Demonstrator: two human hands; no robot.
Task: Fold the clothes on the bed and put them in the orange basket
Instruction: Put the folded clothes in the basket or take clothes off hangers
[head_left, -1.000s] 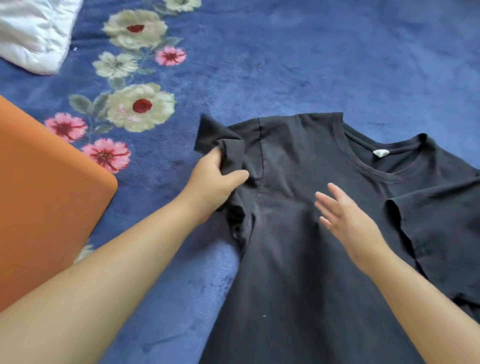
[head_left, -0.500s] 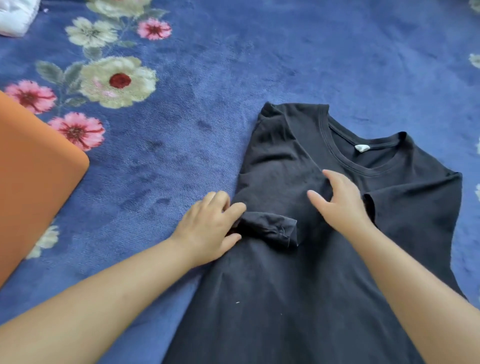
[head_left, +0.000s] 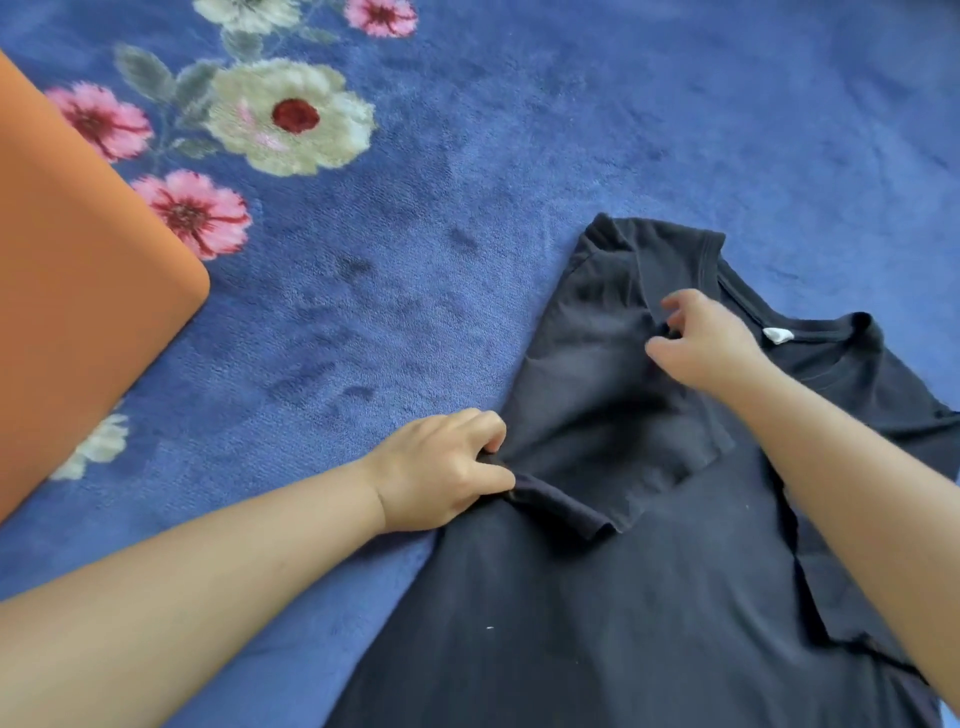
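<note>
My black T-shirt (head_left: 649, 613) lies flat on the bed, on the right side of what I see, with its neck pointing away from me and a little white tag (head_left: 777, 335) inside the collar. Its bottom runs off the near edge of my view and its right side runs off the right edge. The left sleeve (head_left: 613, 415) is folded in over the chest, and its hem makes a thick rolled edge near my left hand. All around the top and left of the shirt there is lots of open blue blanket (head_left: 571, 130), soft and fuzzy, with pink and cream flowers (head_left: 291, 117) on it. My left hand (head_left: 441, 473) sits at the shirt's left edge, and its fingers and thumb are curled and pinching the rolled sleeve hem. My right hand (head_left: 701, 343) is up by the collar, knuckles up, with the fingers bent and pinching a bit of the black cloth. Both my arms reach in from the bottom of the view. The orange basket (head_left: 78, 291) is far to the left, well apart from the shirt, with only its smooth side and rounded corner showing.
</note>
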